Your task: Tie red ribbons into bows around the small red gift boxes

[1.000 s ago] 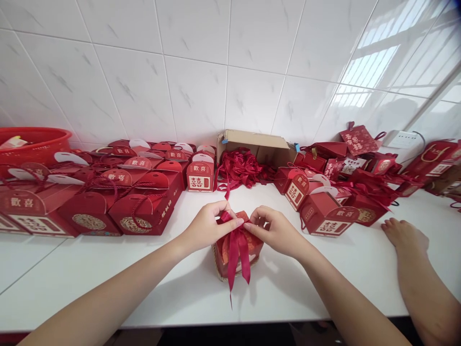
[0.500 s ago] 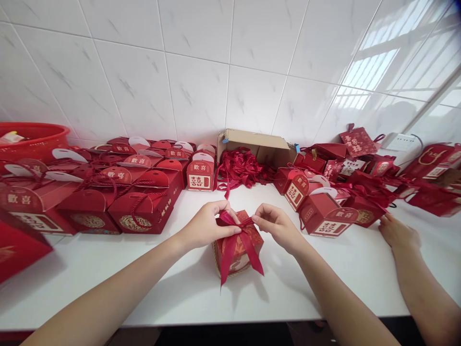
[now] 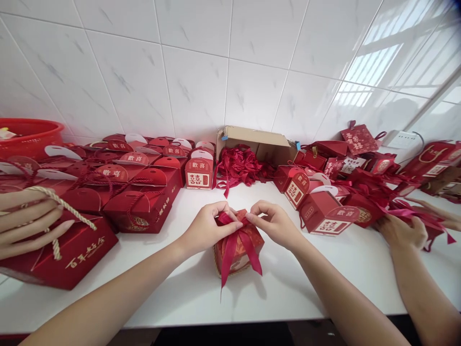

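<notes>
Left fingers point(image 3: 232, 227) and right fingers point(image 3: 256, 221) pinch ribbon point(image 3: 228, 252) (atop a box point(image 3: 240, 257))

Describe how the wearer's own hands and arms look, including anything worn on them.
The left hand and right hand are ungloved. No ring shows on the fingers, though some are hidden. Both forearms are bare and slim, without watch, bracelet or clear markings; no sleeve shows.
</notes>
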### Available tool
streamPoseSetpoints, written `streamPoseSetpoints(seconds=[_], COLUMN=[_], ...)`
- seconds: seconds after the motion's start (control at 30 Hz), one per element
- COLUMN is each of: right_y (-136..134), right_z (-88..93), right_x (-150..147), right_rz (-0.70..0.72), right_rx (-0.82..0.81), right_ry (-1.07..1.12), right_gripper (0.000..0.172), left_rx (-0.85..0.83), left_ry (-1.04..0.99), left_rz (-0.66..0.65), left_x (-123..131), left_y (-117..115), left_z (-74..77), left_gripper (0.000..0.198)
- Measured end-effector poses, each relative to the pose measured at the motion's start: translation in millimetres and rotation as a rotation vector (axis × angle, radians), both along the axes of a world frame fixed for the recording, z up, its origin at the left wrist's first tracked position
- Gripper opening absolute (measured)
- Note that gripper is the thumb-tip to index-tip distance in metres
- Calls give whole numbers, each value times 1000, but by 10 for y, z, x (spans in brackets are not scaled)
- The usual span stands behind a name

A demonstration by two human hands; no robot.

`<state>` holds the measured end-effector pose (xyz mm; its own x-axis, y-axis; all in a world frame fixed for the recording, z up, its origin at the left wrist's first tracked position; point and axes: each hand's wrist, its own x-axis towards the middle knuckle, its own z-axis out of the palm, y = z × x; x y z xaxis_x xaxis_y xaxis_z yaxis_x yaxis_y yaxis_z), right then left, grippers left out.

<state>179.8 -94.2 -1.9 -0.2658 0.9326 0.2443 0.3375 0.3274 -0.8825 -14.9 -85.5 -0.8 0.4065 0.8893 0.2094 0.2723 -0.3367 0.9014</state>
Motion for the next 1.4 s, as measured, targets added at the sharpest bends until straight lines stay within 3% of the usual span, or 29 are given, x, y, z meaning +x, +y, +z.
streamPoseSetpoints(seconds=[0.4,0.7,0.83,0.97,1.1,1.23,1.4], right_y=[65,40,24,11,-2,0,24], right_z=[-99,-87,-42,58,154,206,214], right_x=[75,116,99,101,79,-7,-100], right_rz=[-59,-1,-13,35,89,125,139], right_rx=[117,-40,-31,-35,-21,129,162], right_ry=[1,24,13,-92,-175,-234,-262], right_gripper=[36,33,34,37,31,19,9], left_rx=[-20,-119,-136,-143,-160,-216,-134], left_ry=[46,-62,-69,-134,-135,-146,-111], left_rz=[-41,-122,-204,-182,-162,-211,-180], left_x=[-37,-95,-133,-141,-137,-142,-142], left_y=[72,85,90,104,102,75,66], left_z=[-8,4,51,63,73,110,124], left_gripper=[28,27,23,27,35,31,35])
